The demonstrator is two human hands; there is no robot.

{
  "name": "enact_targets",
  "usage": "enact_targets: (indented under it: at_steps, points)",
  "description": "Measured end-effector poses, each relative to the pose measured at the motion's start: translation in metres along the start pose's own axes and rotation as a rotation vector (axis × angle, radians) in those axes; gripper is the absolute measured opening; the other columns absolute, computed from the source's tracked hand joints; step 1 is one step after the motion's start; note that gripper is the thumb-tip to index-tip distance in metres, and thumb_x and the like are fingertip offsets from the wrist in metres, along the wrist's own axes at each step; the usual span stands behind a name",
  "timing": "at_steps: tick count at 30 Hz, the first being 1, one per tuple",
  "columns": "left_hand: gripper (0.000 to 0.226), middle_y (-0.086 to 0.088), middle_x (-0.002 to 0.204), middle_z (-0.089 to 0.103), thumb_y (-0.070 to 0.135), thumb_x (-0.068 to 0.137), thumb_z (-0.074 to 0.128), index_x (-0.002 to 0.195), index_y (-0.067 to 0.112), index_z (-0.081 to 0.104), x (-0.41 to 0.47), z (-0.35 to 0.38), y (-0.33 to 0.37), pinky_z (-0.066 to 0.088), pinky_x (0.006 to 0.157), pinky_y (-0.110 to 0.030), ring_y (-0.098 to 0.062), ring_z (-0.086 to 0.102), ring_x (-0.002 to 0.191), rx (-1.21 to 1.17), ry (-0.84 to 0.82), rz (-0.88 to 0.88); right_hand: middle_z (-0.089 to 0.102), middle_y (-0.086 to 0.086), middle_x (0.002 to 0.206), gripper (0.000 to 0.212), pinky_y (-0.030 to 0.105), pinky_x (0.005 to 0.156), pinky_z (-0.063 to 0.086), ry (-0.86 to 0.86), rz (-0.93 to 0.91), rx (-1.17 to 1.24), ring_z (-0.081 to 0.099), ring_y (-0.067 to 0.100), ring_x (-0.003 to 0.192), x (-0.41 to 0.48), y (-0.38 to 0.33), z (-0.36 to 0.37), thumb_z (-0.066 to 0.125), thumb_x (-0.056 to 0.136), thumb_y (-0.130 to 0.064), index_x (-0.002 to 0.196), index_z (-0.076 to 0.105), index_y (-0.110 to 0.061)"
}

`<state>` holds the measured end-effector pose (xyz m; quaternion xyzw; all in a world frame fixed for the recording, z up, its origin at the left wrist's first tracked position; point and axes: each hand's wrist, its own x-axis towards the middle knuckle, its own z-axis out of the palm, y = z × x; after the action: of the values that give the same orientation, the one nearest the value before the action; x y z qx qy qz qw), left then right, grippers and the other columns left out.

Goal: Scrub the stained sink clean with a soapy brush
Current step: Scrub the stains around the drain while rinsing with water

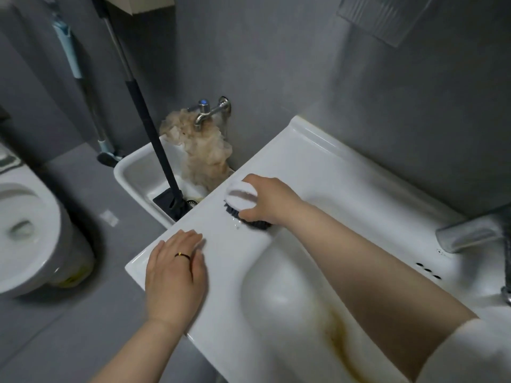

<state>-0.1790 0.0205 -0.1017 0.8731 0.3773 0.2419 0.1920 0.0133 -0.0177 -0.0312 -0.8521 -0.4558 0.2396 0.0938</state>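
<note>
Nearest the lens, a white sleeve (470, 355) gives way to the bare right forearm, which stretches across the bowl of the white ceramic sink (229, 288). Directly beside that forearm, on the near slope of the bowl, a brown stain (340, 335) runs in streaks and looks untouched. The right hand (272, 200) is curled round the white grip of a scrub brush (240, 196), with the dark bristles pressed onto the flat left ledge of the sink, just at the lip of the bowl. A few droplets glint beside the bristles, but no lather can be made out. The left hand (175, 269), with a thin ring (182, 255) on one finger, lies flat with straight fingers on the front left corner of the ledge, apparently bracing. The ledge looks white and glossy around both hands. Judging from this, the work is at an early stage: the ledge is being scrubbed while the main discoloured patch in the bowl has yet to be tackled, and faint yellowing along the back rim may also need attention. A chrome faucet (467, 236) sits at the right; past the sink's left edge a low mop basin (138, 172) holds a shaggy tan mop (204, 153) under a wall tap (204, 111).
</note>
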Motion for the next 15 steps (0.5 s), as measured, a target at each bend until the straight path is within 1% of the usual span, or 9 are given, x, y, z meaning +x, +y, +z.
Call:
enact_targets:
  at_steps: [2, 5, 6, 8, 10, 11, 12, 13, 15]
  points:
    - [0.044, -0.01, 0.098, 0.069, 0.023, 0.082, 0.031, 0.095, 0.003, 0.068, -0.001, -0.001, 0.001, 0.025, 0.093, -0.033, -0.033, 0.062, 0.096, -0.022, 0.025, -0.011, 0.056, 0.004, 0.125, 0.058, 0.028, 0.079, 0.038, 0.016, 0.032, -0.004, 0.05, 0.023, 0.114, -0.002, 0.011, -0.007, 0.065, 0.081, -0.03, 0.132, 0.041, -0.017]
    - [0.045, -0.011, 0.098, 0.069, 0.022, 0.082, 0.03, 0.095, 0.001, 0.068, -0.001, -0.001, 0.001, 0.025, 0.094, -0.032, -0.035, 0.062, 0.096, -0.061, 0.058, -0.029, 0.058, 0.005, 0.121, 0.054, 0.025, 0.073, 0.035, 0.16, 0.187, 0.071, 0.051, 0.024, 0.111, 0.007, 0.022, -0.016, 0.064, 0.081, -0.03, 0.129, 0.043, -0.016]
    - [0.045, -0.011, 0.098, 0.069, 0.022, 0.082, 0.03, 0.095, 0.001, 0.068, -0.001, -0.001, 0.0, 0.025, 0.094, -0.032, -0.034, 0.061, 0.097, -0.074, 0.068, -0.037, 0.058, 0.005, 0.119, 0.052, 0.025, 0.072, 0.034, 0.193, 0.196, 0.101, 0.052, 0.025, 0.11, 0.01, 0.018, -0.015, 0.064, 0.081, -0.031, 0.127, 0.045, -0.015]
    - [0.045, -0.012, 0.1, 0.068, 0.022, 0.082, 0.03, 0.095, 0.001, 0.067, -0.002, -0.001, -0.001, 0.026, 0.094, -0.033, -0.029, 0.059, 0.099, -0.098, 0.085, -0.046, 0.06, 0.005, 0.119, 0.05, 0.026, 0.074, 0.035, 0.167, 0.096, 0.103, 0.052, 0.025, 0.111, 0.013, 0.001, -0.007, 0.066, 0.08, -0.031, 0.124, 0.048, -0.014]
    - [0.045, -0.012, 0.103, 0.067, 0.022, 0.082, 0.03, 0.097, 0.001, 0.067, -0.003, 0.0, -0.004, 0.027, 0.096, -0.035, -0.023, 0.05, 0.104, -0.131, 0.097, -0.057, 0.058, 0.003, 0.125, 0.057, 0.026, 0.078, 0.036, 0.045, -0.034, 0.069, 0.05, 0.023, 0.116, 0.008, -0.011, 0.004, 0.067, 0.08, -0.03, 0.13, 0.045, -0.018]
    - [0.045, -0.013, 0.104, 0.067, 0.022, 0.082, 0.03, 0.097, 0.001, 0.066, -0.003, -0.001, -0.005, 0.025, 0.097, -0.035, -0.02, 0.046, 0.106, -0.152, 0.106, -0.063, 0.056, 0.002, 0.128, 0.061, 0.025, 0.079, 0.035, -0.012, -0.064, 0.035, 0.048, 0.022, 0.118, 0.003, -0.013, 0.007, 0.067, 0.08, -0.03, 0.134, 0.042, -0.02]
    - [0.044, -0.014, 0.104, 0.066, 0.021, 0.082, 0.03, 0.098, 0.0, 0.066, -0.002, -0.002, -0.006, 0.022, 0.099, -0.034, -0.019, 0.044, 0.107, -0.172, 0.118, -0.067, 0.055, 0.0, 0.13, 0.063, 0.024, 0.08, 0.035, -0.037, -0.07, 0.012, 0.048, 0.021, 0.119, 0.0, -0.009, 0.006, 0.067, 0.08, -0.03, 0.136, 0.04, -0.021]
    - [0.044, -0.016, 0.105, 0.065, 0.02, 0.081, 0.03, 0.098, 0.0, 0.065, -0.003, -0.004, -0.007, 0.019, 0.1, -0.033, -0.019, 0.043, 0.108, -0.18, 0.129, -0.071, 0.054, 0.0, 0.131, 0.063, 0.024, 0.08, 0.035, -0.027, -0.059, 0.008, 0.047, 0.021, 0.12, -0.002, -0.003, 0.002, 0.067, 0.08, -0.029, 0.136, 0.04, -0.021]
    - [0.045, -0.018, 0.107, 0.064, 0.022, 0.08, 0.03, 0.1, -0.001, 0.064, -0.005, -0.008, -0.012, 0.016, 0.101, -0.033, -0.025, 0.048, 0.11, -0.146, 0.147, -0.104, 0.055, 0.001, 0.13, 0.06, 0.024, 0.08, 0.035, 0.057, 0.02, 0.021, 0.048, 0.022, 0.119, -0.002, 0.01, -0.006, 0.067, 0.08, -0.029, 0.134, 0.043, -0.019]
